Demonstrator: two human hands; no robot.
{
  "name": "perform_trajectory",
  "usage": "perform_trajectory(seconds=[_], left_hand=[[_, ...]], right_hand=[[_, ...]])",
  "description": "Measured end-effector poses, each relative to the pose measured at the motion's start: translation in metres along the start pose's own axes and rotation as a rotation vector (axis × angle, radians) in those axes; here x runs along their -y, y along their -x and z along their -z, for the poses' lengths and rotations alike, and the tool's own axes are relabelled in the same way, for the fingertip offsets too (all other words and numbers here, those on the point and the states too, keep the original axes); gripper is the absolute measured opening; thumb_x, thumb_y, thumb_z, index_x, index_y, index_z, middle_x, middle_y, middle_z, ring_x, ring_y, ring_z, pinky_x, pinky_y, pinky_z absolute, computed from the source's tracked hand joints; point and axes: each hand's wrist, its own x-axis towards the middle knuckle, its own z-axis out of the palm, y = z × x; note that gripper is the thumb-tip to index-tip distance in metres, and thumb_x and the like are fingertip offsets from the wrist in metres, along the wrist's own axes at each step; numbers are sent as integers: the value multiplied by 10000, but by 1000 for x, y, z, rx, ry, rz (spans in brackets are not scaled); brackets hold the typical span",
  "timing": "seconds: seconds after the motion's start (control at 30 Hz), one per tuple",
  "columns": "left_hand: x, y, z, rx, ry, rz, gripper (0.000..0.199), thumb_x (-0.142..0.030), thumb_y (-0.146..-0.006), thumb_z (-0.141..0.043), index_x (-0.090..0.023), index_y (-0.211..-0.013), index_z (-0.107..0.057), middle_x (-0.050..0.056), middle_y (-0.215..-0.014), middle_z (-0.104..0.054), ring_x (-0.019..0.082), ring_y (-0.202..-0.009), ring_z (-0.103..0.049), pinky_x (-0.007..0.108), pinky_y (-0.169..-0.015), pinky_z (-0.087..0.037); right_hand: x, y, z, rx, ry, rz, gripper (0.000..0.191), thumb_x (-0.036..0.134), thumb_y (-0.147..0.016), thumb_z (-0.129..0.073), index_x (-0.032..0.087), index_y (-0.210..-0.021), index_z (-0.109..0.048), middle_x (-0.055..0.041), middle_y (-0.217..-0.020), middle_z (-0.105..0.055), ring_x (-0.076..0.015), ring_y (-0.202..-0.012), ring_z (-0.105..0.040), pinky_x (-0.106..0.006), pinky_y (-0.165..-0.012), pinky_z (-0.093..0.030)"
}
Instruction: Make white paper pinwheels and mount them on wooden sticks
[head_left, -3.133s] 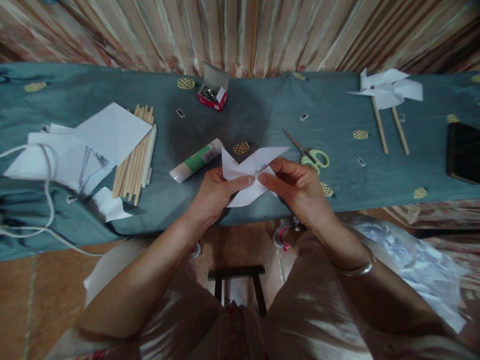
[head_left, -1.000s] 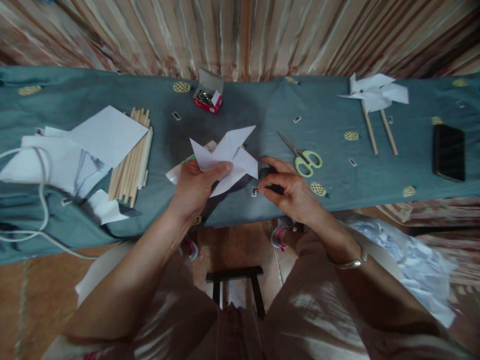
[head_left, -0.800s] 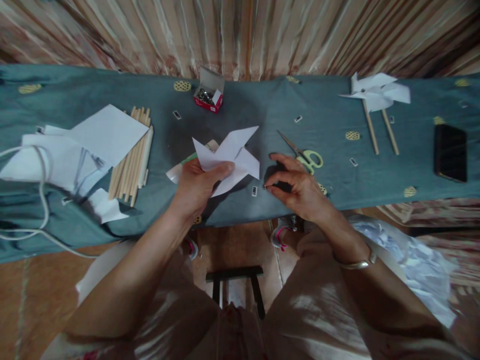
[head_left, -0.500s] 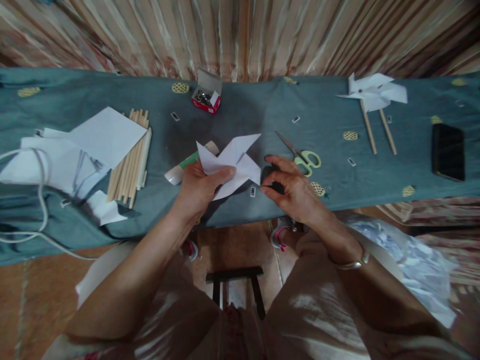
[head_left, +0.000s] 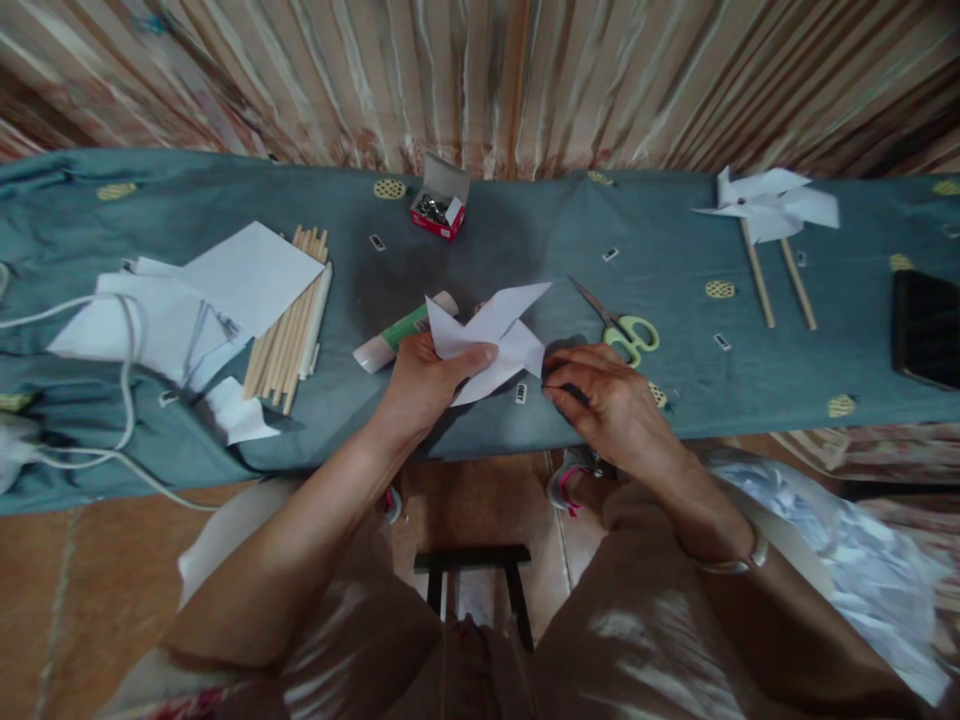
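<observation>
Left hand [head_left: 429,385]: you grip the white paper pinwheel [head_left: 499,318] near its middle, thumb on top, fingers mostly hidden underneath.
Right hand [head_left: 611,400]: your thumb and forefinger come close together just beside the pinwheel's right-hand tip; whether they pinch something is too small to tell.
Pinwheel: in front of you, over the near half of the blue-green surface [head_left: 660,230], its blades folded inward.
Glue stick [head_left: 397,335]: lies behind your left hand, partly covered.
Scissors [head_left: 626,335]: rest just beyond your right hand, pale green handles towards you.
Red box [head_left: 439,222]: open near the far edge, small metal pieces inside.
Wooden sticks [head_left: 274,350]: bundled to your left, partly under white sheets [head_left: 255,275].
Mounted pinwheels [head_left: 780,210]: well off to your right.
</observation>
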Motion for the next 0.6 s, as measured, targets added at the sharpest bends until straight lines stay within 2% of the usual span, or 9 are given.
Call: perform_trajectory(seconds=[0.23,0.43,0.5,0.6], left_hand=[[-1,1,-2,8,15,9,123,-195,-615,-836,-156,-670,-734,28,-711,-733,140,-628,-624,257,-607,-505],[-1,3,-2,7,-54,8,136,-222,-593,-846,-175,-666,-741,27,-711,-746,165,-637,-643,272,-602,-500],[0,4,-3,28,-80,7,155,-247,-588,-850,-169,-659,-737,20,-685,-735,156,-614,-628,268,-588,-488],[1,5,-6,68,-93,0,188,-273,-579,-856,-158,-675,-744,13,-677,-733,148,-607,-620,263,-592,-493]], right_hand=[[-3,0,-3,10,-73,-55,123,171,-894,-580,217,-818,-665,-124,-1367,-640,-315,-1351,-556,-556,-1117,-465],[2,-7,17,-120,-289,-114,31,259,-872,-701,262,-842,-710,-17,-1491,-568,-302,-1466,-443,-591,-1222,-326],[9,-11,23,-120,-349,-96,27,273,-865,-725,268,-838,-726,20,-1557,-501,-299,-1511,-371,-579,-1254,-269],[23,-16,24,-77,-353,-83,35,297,-857,-746,281,-825,-742,61,-1600,-439,-302,-1547,-295,-563,-1263,-263]])
